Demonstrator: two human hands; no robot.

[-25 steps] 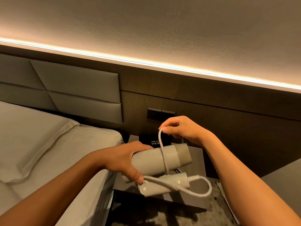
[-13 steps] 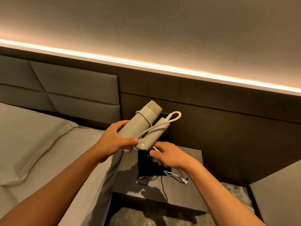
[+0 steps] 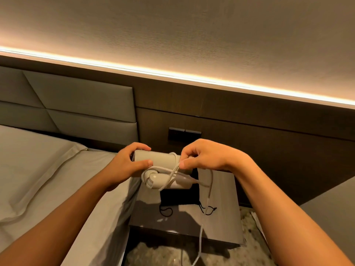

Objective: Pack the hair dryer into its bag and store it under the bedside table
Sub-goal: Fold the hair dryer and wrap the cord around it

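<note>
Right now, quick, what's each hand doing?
Left hand: closed around the hair dryer barrel.
Right hand: pinching the dryer's power cord between thumb and fingers.

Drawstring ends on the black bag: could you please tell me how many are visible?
2: one loop lies at the black bag's left corner, one knotted end at its right, both on the bedside table. The hair dryer may hide more.

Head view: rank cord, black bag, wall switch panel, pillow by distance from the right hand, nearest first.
1. cord: pinched in the right hand.
2. wall switch panel: just above and behind.
3. black bag: below, on the bedside table.
4. pillow: far left.
</note>
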